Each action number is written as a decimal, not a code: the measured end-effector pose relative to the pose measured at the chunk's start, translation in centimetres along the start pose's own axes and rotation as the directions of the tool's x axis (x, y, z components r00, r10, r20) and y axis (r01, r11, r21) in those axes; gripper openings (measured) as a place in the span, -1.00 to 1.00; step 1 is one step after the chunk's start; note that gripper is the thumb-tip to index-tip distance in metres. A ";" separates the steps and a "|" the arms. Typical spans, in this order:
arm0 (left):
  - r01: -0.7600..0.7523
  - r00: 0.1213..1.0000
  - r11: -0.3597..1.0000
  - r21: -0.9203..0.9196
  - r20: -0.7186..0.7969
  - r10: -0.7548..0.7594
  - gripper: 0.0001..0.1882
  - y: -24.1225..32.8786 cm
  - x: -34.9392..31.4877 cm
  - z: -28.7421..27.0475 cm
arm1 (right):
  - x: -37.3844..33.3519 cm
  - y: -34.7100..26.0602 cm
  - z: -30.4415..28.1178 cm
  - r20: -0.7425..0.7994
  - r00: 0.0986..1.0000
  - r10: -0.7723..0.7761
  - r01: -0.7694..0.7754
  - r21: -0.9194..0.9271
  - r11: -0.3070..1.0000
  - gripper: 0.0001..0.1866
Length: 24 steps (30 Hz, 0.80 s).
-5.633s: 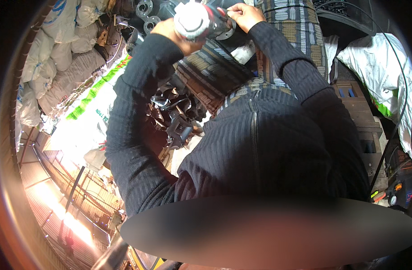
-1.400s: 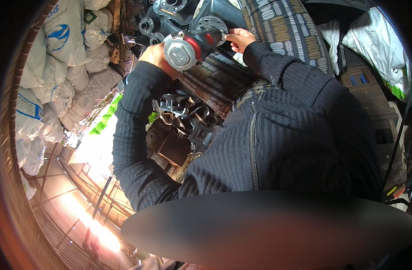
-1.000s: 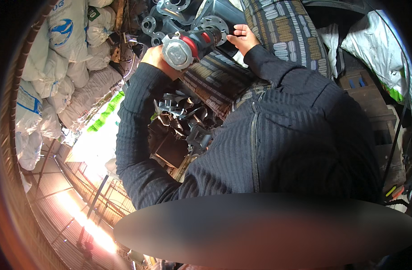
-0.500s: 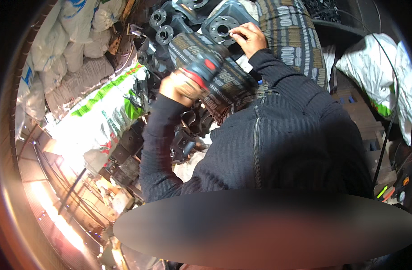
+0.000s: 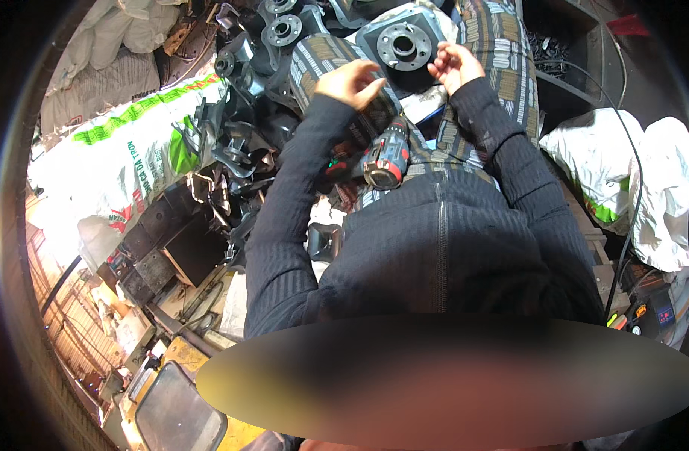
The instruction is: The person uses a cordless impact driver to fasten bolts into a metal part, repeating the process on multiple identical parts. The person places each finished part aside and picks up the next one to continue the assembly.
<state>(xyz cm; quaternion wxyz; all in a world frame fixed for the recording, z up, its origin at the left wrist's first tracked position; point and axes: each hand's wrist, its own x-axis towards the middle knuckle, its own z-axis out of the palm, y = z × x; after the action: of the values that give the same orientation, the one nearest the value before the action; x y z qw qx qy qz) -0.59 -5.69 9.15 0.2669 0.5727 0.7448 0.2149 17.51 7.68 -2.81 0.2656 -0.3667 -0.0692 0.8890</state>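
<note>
Between my knees sits a dark metal part with a square plate and a round, drilled flange [image 5: 404, 47]. My left hand [image 5: 349, 83] is just left of it, above my thigh, thumb and fingers apart with nothing seen between them. At the flange's right edge is my right hand [image 5: 455, 68], its fingers curled inward; whatever they may hold is too small to make out. A red and grey cordless drill [image 5: 387, 159] rests on my lap, against my jacket, with neither hand on it.
Similar flanged parts [image 5: 283, 30] are piled beyond my left knee. A white and green sack [image 5: 145, 177] lies at the left. On the right are a bin of small dark pieces [image 5: 551, 56], white sacks [image 5: 596, 161] and a hanging black cable [image 5: 639, 161].
The drill has gone from my left hand to my lap. My left hand has moved right and forward, now free. My right hand has shifted from the flange's centre to its right edge.
</note>
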 end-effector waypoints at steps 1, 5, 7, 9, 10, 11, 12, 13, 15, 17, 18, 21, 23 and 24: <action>0.027 0.999 0.999 0.043 0.020 -0.027 -0.66 -0.5 1.6 1.6 | -0.1 0.0 -0.1 -0.006 0.999 0.046 -0.046 -0.037 0.998 -0.86; 0.052 0.999 0.978 0.203 -0.026 -0.048 -0.68 -3.0 4.6 5.9 | -0.8 0.9 0.1 0.064 0.991 0.117 -0.106 -0.147 0.983 -0.74; 0.035 0.999 0.976 0.215 -0.041 -0.026 -0.72 -3.5 4.7 6.7 | -1.0 1.0 0.3 0.043 0.993 0.112 -0.100 -0.216 0.971 -0.73; -0.069 0.992 0.974 0.217 -0.085 0.089 -0.76 -3.6 4.6 6.7 | -0.7 1.0 0.8 0.010 0.995 0.095 -0.088 -0.279 0.956 -0.72; -0.060 0.993 0.979 0.193 -0.085 0.078 -0.80 -3.5 4.5 6.7 | -0.5 1.0 0.9 -0.003 0.997 0.080 -0.075 -0.354 0.932 -0.72; -0.004 0.996 0.986 0.166 -0.083 0.018 -0.81 -3.3 4.5 6.7 | -0.4 0.9 1.0 -0.015 0.996 0.085 -0.085 -0.354 0.931 -0.72; 0.006 0.994 0.993 0.119 -0.111 0.008 -0.82 -3.0 4.5 6.7 | -0.3 1.0 1.1 -0.030 0.996 0.089 -0.094 -0.354 0.931 -0.72; 0.061 0.992 0.995 0.078 -0.117 -0.051 -0.83 -2.8 4.5 6.7 | -0.3 1.0 1.1 -0.024 0.995 0.102 -0.104 -0.333 0.937 -0.73; 0.160 0.979 0.979 -0.129 -0.104 -0.174 -0.85 -2.1 4.7 6.5 | -0.2 1.0 1.3 -0.078 0.991 0.106 -0.126 -0.344 0.931 -0.72; 0.292 0.931 0.833 -0.470 -0.060 -0.360 -0.84 -1.3 5.2 6.1 | -0.3 1.0 1.5 -0.064 0.990 0.122 -0.136 -0.333 0.933 -0.68; 0.235 0.939 0.825 -0.514 -0.099 -0.329 -0.84 -0.8 5.5 5.8 | -0.5 0.8 1.5 -0.056 0.987 0.152 -0.161 -0.288 0.944 -0.68; -0.084 0.969 0.944 -0.319 -0.249 0.002 -0.78 1.3 5.8 5.7 | -1.4 0.1 1.5 0.160 0.966 0.205 -0.209 0.006 0.978 -0.72; -0.236 0.971 0.970 -0.054 -0.044 0.234 -0.72 2.7 5.4 6.2 | -1.8 -0.1 1.6 0.137 0.965 0.224 -0.239 0.105 0.965 -0.76; -0.276 0.961 0.961 0.000 -0.024 0.276 -0.71 3.1 5.4 6.4 | -1.8 -0.3 1.7 0.138 0.952 0.272 -0.281 0.047 0.959 -0.77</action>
<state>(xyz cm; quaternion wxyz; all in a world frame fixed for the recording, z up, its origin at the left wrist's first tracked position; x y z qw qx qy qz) 4.76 0.38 5.43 0.2264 0.6678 0.6605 0.2580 17.54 7.13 -0.41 0.1454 -0.3049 -0.0052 0.9412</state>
